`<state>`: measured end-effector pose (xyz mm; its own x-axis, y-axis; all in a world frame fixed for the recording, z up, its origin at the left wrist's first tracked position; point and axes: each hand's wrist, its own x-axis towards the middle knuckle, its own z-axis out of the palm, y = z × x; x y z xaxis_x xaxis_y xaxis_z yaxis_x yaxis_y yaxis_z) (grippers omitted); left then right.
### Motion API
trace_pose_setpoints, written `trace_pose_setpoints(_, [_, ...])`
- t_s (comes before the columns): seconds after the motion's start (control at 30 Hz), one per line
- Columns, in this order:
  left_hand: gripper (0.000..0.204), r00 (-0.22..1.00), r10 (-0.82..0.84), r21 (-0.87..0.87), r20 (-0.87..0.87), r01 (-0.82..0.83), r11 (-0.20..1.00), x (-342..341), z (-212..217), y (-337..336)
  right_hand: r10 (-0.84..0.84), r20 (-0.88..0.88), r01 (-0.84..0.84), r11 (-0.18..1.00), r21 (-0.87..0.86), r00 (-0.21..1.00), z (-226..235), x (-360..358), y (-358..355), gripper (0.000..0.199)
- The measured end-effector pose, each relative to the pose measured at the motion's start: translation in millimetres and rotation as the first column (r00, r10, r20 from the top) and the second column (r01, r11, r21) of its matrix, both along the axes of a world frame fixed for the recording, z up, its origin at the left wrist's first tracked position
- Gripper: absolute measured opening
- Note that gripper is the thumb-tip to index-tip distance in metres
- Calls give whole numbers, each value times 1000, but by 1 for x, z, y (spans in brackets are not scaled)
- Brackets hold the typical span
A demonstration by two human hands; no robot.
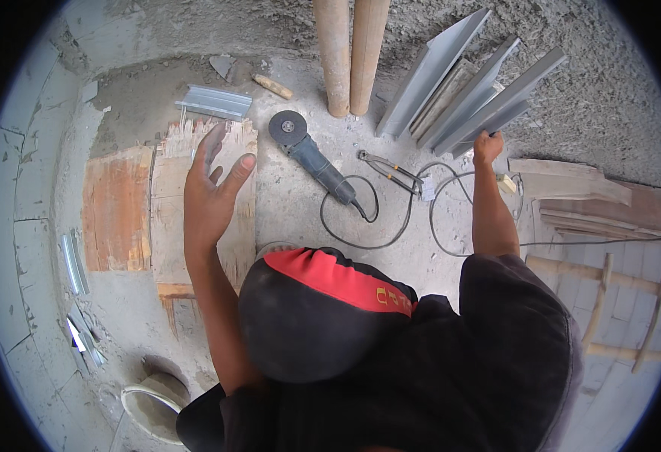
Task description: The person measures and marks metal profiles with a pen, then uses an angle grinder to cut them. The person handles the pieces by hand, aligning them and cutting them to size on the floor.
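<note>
Rough grey concrete floor [300, 218], dusty, with a coarse gravelly band along the top of the view. Left hand [213, 188] is raised, fully open, fingers spread, palm facing down; it holds nothing and hovers over a pale splintered plywood board [166, 226] whose far edge is frayed into slivers. Just beside that board on the left lies a second, orange-brown plywood panel [116, 211], flat on the floor. Right hand [487, 145] is stretched forward and closed on the near end of a grey metal channel [496, 102], one of a bundle of long, folded grey profiles lying fanned out side by side. Between the two hands, on the floor: an angle grinder [308, 154], blue-grey body, dark round disc toward the far side, its black cable [390, 226] looping in coils toward the right. Near the cable, a pair of metal pliers or snips [387, 167]. Two round wooden poles [349, 53] stand upright beyond the grinder. A short ribbed piece of grey sheet metal [213, 102] lies beyond the splintered board. At right, stacked timber planks [594, 196] and a pale wooden ladder [609, 301].
</note>
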<state>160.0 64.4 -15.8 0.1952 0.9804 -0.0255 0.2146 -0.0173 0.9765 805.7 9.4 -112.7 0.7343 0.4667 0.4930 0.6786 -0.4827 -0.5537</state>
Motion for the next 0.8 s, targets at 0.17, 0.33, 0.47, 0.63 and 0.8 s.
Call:
trace_pose_setpoints(0.17, [76, 992, 112, -91, -60, -117, 989, -24, -9, -6, 11, 63, -16, 996, 86, 998, -21, 7, 23, 29])
trace_pose_setpoints(0.33, [79, 980, 160, -106, -120, -173, 979, -34, -12, -5, -52, -15, 49, 987, -156, 999, -41, 4, 30, 33])
trace_pose_setpoints(0.47, [82, 976, 156, -154, -155, -179, 972, -31, -18, -1, -190, -134, 178, 980, -92, 973, -64, -13, 29, 39])
trace_pose_setpoints(0.63, [82, 983, 143, -198, -115, -164, 966, -27, -26, -2, -137, -44, 132, 986, -100, 990, -63, -4, 32, 35])
trace_pose_setpoints(0.8, [83, 988, 116, -223, -102, -136, 965, -25, -32, 0, -178, -68, 166, 975, -146, 982, -65, -1, 30, 44])
